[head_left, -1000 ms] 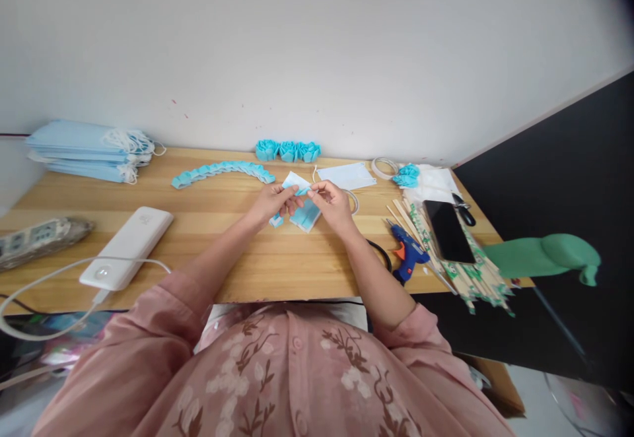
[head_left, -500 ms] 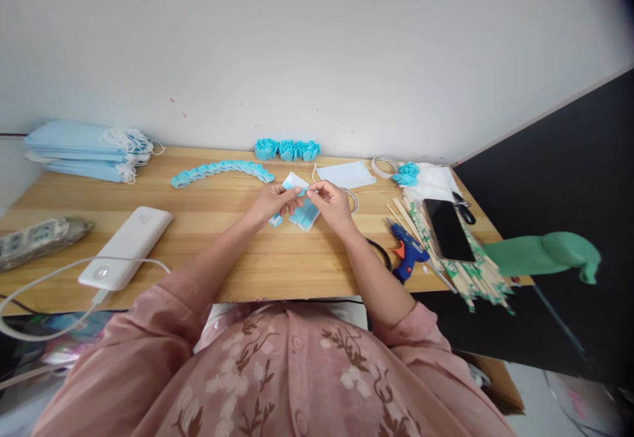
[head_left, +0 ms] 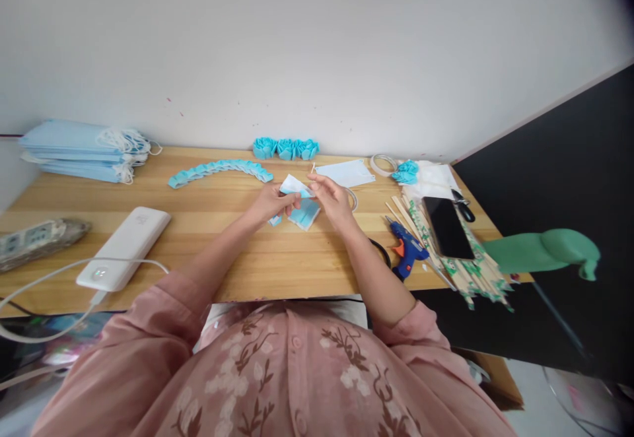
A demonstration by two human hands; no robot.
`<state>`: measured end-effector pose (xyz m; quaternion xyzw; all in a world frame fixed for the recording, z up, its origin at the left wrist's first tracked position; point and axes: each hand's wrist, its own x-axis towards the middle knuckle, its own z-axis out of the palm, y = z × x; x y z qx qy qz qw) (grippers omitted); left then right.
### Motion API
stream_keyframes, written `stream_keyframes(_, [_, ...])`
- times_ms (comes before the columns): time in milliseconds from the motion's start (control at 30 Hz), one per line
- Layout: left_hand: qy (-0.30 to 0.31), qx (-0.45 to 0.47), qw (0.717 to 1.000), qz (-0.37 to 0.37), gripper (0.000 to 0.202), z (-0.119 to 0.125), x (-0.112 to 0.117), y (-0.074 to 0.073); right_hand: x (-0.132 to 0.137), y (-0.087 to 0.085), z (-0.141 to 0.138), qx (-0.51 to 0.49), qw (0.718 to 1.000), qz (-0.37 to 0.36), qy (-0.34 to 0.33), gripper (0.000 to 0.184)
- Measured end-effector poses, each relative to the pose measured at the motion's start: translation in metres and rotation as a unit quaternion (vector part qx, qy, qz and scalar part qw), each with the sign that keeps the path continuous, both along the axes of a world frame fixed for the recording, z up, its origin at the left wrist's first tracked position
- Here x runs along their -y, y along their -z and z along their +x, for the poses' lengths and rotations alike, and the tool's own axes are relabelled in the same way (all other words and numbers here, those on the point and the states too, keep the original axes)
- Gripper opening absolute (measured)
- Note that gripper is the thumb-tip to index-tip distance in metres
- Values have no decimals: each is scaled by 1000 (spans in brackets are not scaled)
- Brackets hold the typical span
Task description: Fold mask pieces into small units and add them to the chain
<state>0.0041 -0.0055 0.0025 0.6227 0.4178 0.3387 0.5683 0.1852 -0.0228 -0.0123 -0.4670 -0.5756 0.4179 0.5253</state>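
Left fingers [head_left: 292, 201] pinch blue-white piece [head_left: 294, 185]; right fingers [head_left: 321, 183] curved beside it, grip unclear.

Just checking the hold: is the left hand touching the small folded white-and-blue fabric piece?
Touching. The head view shows the left hand holding the fabric piece, its fingers overlapping the lower edge.

My left hand [head_left: 272, 202], centre of frame: closed in a pinch | my right hand [head_left: 333, 202], just right of it: loosely curled | my left forearm [head_left: 215, 247] slants up from lower left | my right forearm [head_left: 374, 268] from lower right
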Motion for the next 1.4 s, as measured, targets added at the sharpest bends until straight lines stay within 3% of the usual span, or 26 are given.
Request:
stream_keyframes(133, [0, -22, 1000, 19, 28, 0, -1, 3, -2, 3, -2, 51, 998, -2, -28, 43])
stream_keyframes(367, [-61, 61, 996, 5, 31, 2, -1, 1, -1, 4, -5, 65, 997, 1, -53, 39])
stream_keyframes(600, [-20, 78, 997, -3, 38, 0, 1, -2, -2, 6, -5, -8, 999, -17, -50, 48])
stream_keyframes(733, [-26, 65, 998, 2, 39, -1, 2, -5, -1, 5, -6, -8, 998, -11, -66, 43])
stream_keyframes(967, [15, 14, 1000, 1, 34, -2, 0, -2, -1, -2, -5, -44, 999, -30, 6, 48])
stream_keyframes(1067, [32, -6, 999, 7, 34, -2, 0, -1, -2, 0, -4, -55, 998, -27, 19, 38])
stream_keyframes(1200, [15, -8, 1000, 17, 38, -2, 0, 0, -2, 1, -4, -69, 997, -25, 12, 28])
stream_keyframes(1400, [-6, 8, 1000, 25, 40, -2, -2, 3, -1, -1, -5, -49, 998, -29, 15, 32])
